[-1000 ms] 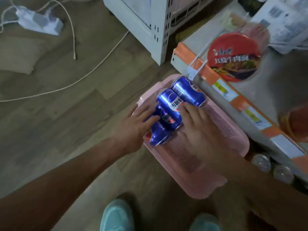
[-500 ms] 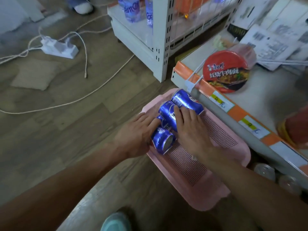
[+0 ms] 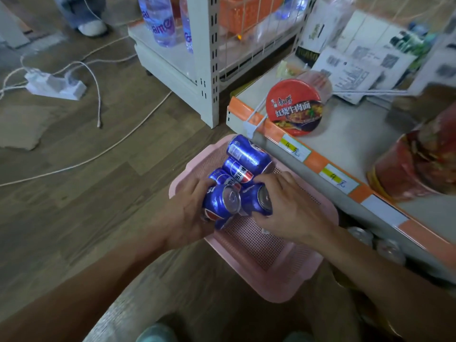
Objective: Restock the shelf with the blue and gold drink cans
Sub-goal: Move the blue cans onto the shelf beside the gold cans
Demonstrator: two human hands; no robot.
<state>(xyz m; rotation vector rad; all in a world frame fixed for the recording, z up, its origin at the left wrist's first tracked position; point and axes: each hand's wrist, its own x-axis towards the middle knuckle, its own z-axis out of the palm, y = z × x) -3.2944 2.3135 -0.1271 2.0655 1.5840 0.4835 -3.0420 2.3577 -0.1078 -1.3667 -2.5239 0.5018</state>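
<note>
A pink perforated basket [image 3: 266,250] sits on the floor against the shelf. Several blue drink cans lie in its far end. My left hand [image 3: 187,218] grips one blue can [image 3: 220,206], tipped up with its silver top facing me. My right hand [image 3: 293,213] grips a second blue can [image 3: 257,202] right beside it. Three more blue cans remain lying behind: one [image 3: 249,154] at the far corner, one [image 3: 238,170] below it, and one [image 3: 222,177] partly hidden by my left fingers.
The shelf [image 3: 333,154] with orange price strip runs along the right, holding a red noodle bowl [image 3: 294,107] and a red tub [image 3: 419,161]. Silver can tops [image 3: 377,243] show on the level below. A white rack [image 3: 207,70], a power strip [image 3: 55,86] and cables lie on the floor.
Both hands have closed round a can each and raised them off the pile, tops turned toward me. The camera has tilted up, showing more shelf.
</note>
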